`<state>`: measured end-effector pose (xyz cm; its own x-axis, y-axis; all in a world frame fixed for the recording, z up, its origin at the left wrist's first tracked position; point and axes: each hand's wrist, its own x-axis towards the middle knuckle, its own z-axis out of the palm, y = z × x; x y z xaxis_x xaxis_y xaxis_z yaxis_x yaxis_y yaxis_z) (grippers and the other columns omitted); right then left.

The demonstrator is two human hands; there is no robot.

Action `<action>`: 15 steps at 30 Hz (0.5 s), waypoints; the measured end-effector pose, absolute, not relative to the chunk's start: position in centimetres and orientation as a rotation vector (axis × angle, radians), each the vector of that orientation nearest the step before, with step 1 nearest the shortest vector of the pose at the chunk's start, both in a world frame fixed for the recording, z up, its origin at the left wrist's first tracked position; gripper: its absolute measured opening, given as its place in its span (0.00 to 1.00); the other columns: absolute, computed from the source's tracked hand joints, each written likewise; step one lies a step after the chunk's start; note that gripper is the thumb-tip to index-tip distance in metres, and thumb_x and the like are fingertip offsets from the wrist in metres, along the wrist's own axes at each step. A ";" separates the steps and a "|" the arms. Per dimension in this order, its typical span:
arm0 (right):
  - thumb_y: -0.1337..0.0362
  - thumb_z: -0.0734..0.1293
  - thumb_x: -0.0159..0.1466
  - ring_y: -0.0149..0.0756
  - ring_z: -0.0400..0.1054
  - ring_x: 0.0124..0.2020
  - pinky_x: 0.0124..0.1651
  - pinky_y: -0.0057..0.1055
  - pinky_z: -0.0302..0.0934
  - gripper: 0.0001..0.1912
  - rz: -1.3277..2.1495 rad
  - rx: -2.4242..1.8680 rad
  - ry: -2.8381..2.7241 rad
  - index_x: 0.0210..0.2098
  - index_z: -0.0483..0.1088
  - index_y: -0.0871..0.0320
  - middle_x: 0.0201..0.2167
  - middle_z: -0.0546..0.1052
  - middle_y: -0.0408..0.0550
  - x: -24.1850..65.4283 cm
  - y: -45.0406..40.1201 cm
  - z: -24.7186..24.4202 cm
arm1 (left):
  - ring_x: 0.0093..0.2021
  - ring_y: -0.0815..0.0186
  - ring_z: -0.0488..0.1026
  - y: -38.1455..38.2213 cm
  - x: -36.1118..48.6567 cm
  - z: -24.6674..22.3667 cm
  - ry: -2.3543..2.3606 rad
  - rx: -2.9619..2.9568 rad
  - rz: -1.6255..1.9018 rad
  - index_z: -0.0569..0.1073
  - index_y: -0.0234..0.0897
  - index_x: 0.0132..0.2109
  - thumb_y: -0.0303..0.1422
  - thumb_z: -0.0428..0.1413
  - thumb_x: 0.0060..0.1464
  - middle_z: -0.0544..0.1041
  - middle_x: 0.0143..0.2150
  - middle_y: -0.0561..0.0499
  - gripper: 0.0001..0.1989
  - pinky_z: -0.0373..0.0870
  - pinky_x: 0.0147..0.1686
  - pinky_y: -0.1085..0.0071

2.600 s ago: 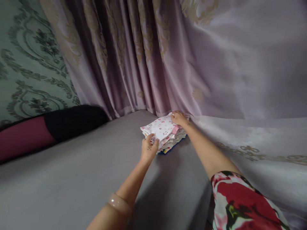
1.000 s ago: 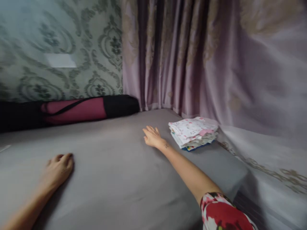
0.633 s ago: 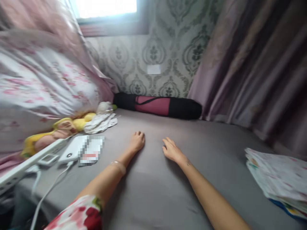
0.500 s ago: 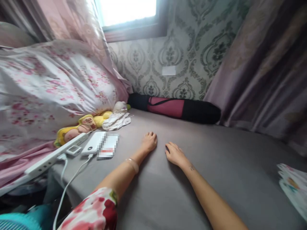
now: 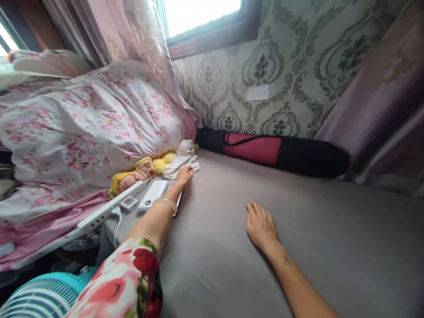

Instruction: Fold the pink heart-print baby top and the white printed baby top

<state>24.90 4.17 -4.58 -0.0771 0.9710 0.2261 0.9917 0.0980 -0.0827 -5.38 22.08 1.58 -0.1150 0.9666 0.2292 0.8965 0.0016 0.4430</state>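
My left hand (image 5: 185, 174) reaches to the far left and lies on the right part of a crumpled white cloth (image 5: 173, 168). Its fingers are curled down and closed on the fabric; the fingertips are hidden. Beneath my left forearm lies a phone-like flat object (image 5: 179, 201), mostly covered by the arm. Beside it is a white power bank (image 5: 154, 194). My right hand (image 5: 261, 225) rests palm down on the grey sheet (image 5: 218, 247), fingers stretched out, holding nothing.
A white power strip (image 5: 109, 206) with a plugged-in charger (image 5: 129, 202) runs along the left edge. Yellow plush toys (image 5: 129, 176) lie behind it. A black and maroon rolled bag (image 5: 255, 148) lies against the wall. A turquoise fan (image 5: 49, 291) stands at lower left.
My left hand has moved forward and left from the sheet onto the white cloth and closed. My right hand stays flat on the sheet. The view has turned left.
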 end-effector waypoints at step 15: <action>0.66 0.50 0.68 0.46 0.57 0.63 0.64 0.42 0.48 0.26 -0.128 -1.955 -2.128 0.61 0.65 0.63 0.63 0.65 0.56 25.0 4.4 -4.8 | 0.56 0.44 0.65 24.7 -14.7 1.3 2.629 1.733 0.630 0.73 0.32 0.48 0.27 0.50 0.54 0.68 0.55 0.32 0.15 0.65 0.49 0.53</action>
